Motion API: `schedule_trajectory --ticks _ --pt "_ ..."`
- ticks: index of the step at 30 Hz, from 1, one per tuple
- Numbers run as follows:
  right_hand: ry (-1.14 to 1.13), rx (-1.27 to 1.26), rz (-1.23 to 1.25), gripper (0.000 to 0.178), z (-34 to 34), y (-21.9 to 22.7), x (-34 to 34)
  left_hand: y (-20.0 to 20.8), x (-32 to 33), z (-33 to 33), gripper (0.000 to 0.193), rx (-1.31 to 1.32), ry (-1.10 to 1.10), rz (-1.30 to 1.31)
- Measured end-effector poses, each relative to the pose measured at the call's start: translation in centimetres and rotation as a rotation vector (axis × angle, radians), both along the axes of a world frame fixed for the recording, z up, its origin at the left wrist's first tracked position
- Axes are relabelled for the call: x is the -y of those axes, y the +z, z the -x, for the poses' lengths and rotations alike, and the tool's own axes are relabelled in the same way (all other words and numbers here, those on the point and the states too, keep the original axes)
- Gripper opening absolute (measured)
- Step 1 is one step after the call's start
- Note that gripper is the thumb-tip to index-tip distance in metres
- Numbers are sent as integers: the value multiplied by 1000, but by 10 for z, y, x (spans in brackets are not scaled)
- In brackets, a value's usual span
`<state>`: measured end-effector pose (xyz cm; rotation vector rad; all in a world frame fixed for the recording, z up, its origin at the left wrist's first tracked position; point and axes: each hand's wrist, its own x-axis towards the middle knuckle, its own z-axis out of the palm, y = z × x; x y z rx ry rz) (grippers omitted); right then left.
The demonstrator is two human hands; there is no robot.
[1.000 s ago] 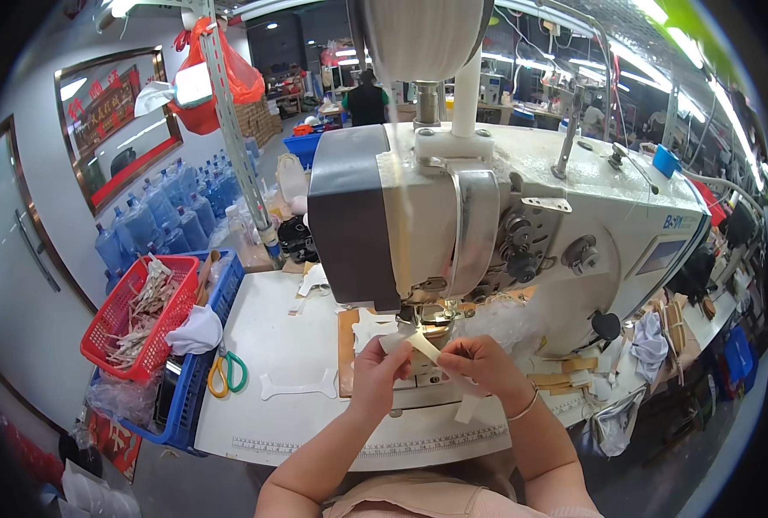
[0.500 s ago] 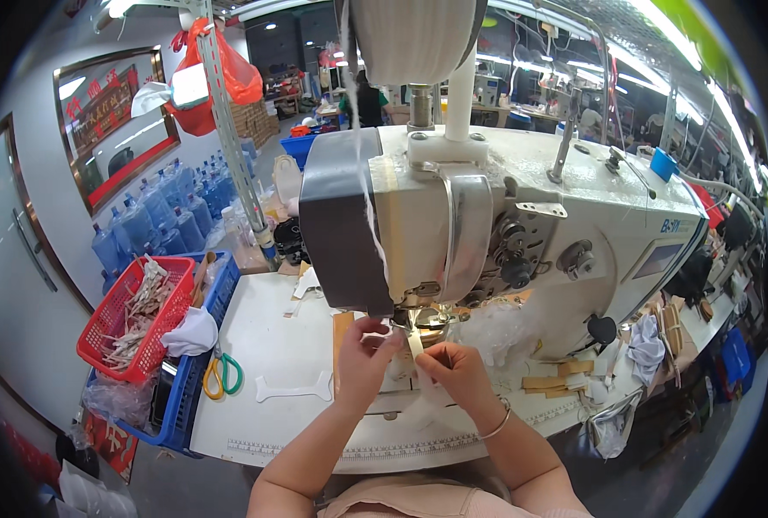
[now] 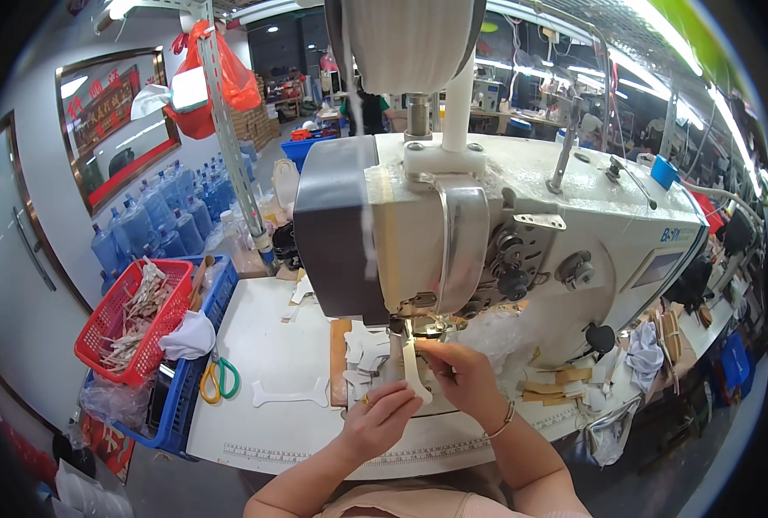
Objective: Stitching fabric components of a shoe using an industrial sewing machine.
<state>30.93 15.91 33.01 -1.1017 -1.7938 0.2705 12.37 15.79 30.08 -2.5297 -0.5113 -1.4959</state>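
Note:
A pale narrow strip with a flared end (image 3: 412, 371) runs from under the needle area of the white industrial sewing machine (image 3: 531, 203) toward me. My left hand (image 3: 379, 421) pinches the flared near end between thumb and fingers. Close to the lit needle area, my right hand (image 3: 463, 373) has its fingers closed at the strip's right edge; whether they grip it or press beside it is hard to see. Left of the strip lies a stack of small white cut pieces (image 3: 365, 352), beside a brown strip (image 3: 339, 363).
A flat white bone-shaped piece (image 3: 289, 393) and scissors with yellow and green handles (image 3: 219, 378) lie at left. Beyond them, a red basket (image 3: 134, 321) rests on a blue crate (image 3: 175, 406). Tan scraps (image 3: 557, 387) and clear plastic (image 3: 500, 338) lie at right. A ruler tape (image 3: 263, 451) follows the front edge.
My left hand has moved down and toward me, from beside the needle to the strip's near end. More of the strip and the white stack now show. My right hand has shifted slightly.

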Motion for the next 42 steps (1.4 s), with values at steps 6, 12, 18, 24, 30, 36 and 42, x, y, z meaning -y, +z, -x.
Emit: schedule_trajectory --ticks 6,12,18,24,30,36,42 --pt "11 80 -49 50 -2 1 -7 6 -18 -7 26 53 40 -12" --pt "43 33 -25 50 -3 1 -8 8 -44 -11 24 109 21 4" --pt "44 5 2 53 -2 -4 -7 2 -86 -1 23 186 -128 167" --pt "42 24 -11 61 2 -10 -6 -12 -112 2 15 265 -151 519" --pt "63 -12 33 63 2 -11 -5 -7 -102 2 15 290 -100 399" --pt "49 -26 54 58 2 -9 -2 13 -74 1 25 109 34 -8" --pt "66 -54 64 58 2 -8 -2 3 -80 -1 29 211 66 55"
